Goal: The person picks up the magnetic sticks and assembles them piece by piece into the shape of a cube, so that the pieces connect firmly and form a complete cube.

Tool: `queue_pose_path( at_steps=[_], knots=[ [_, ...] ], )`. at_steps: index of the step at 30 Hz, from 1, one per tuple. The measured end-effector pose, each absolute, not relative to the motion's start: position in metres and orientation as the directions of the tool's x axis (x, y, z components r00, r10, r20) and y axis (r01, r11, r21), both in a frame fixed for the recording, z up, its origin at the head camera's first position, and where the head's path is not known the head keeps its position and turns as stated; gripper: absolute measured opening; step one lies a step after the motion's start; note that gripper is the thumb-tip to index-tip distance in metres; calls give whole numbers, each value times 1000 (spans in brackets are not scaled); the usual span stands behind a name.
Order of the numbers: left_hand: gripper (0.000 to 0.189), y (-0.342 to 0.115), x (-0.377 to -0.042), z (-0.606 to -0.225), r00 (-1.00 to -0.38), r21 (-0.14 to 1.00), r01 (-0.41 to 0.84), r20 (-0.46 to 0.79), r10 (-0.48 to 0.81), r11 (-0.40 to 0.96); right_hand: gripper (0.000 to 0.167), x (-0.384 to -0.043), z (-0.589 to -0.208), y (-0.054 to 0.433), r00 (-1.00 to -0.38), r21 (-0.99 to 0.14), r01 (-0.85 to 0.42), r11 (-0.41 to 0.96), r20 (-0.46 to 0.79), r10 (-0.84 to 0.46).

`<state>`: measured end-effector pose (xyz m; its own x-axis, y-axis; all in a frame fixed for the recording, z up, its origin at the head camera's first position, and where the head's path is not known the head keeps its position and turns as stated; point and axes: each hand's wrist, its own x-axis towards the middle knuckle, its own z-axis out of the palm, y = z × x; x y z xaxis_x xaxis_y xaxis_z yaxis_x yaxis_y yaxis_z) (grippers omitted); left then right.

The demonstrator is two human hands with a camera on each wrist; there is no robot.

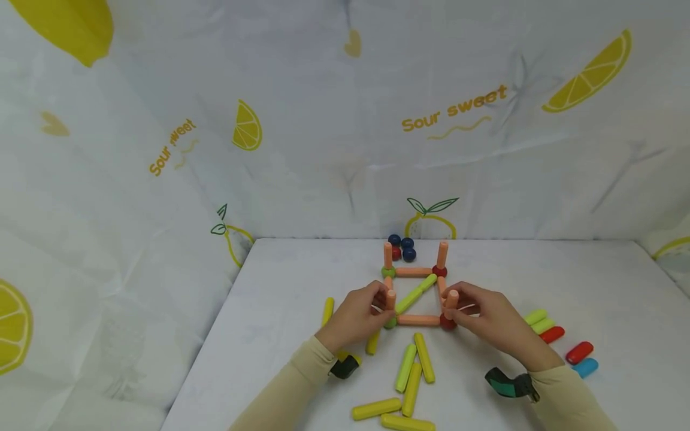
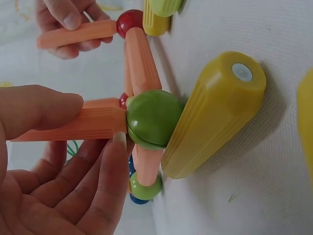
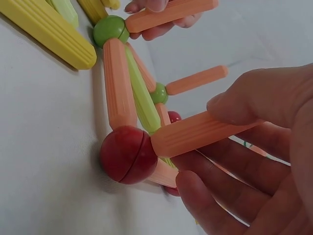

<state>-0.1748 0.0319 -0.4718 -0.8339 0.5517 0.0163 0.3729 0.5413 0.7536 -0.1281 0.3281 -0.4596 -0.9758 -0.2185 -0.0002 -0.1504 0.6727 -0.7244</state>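
A square frame of orange magnetic rods [image 1: 418, 321] lies on the table, with green and red balls at its corners. Across it runs a lime rod [image 1: 414, 296] on the diagonal. My left hand [image 1: 357, 312] pinches an upright orange rod [image 2: 93, 123] standing on the front left green ball [image 2: 154, 117]. At the front right corner, my right hand [image 1: 487, 317] holds another upright orange rod [image 3: 195, 134] between thumb and fingers; its lower end meets the red ball [image 3: 128, 154]. Upright rods also rise from the back corners, untouched by either hand.
Several loose yellow rods [image 1: 412, 389] and a lime rod [image 1: 406, 367] lie in front of the frame. Red rods [image 1: 580, 352], lime rods [image 1: 536, 316] and a blue rod [image 1: 586, 367] sit right of my right hand. Blue balls [image 1: 409, 254] and a red ball [image 1: 396, 252] rest behind it.
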Motion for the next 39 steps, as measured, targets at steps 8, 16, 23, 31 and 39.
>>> queue_pose_path(
  at_steps=[8,16,23,31,39],
  knots=[
    [24,31,-175,-473,-842,758,343,-14,539,555,33,-128,-464,333,-970,-711,-148,687,-33,-242],
    [26,30,-176,-474,-839,764,331,-30,543,554,39,-129,-467,338,-965,-690,-153,708,-51,-257],
    [24,23,-176,-475,-837,767,332,-29,546,550,41,-132,-472,335,-961,-715,-123,688,-89,-263],
    [23,20,-175,-473,-837,762,341,-20,546,551,47,-134,-474,330,-965,-697,-76,713,-130,-230],
    [22,29,-176,-473,-828,731,371,-20,561,573,47,-132,-475,334,-968,-679,-66,731,-135,-213]
  ],
)
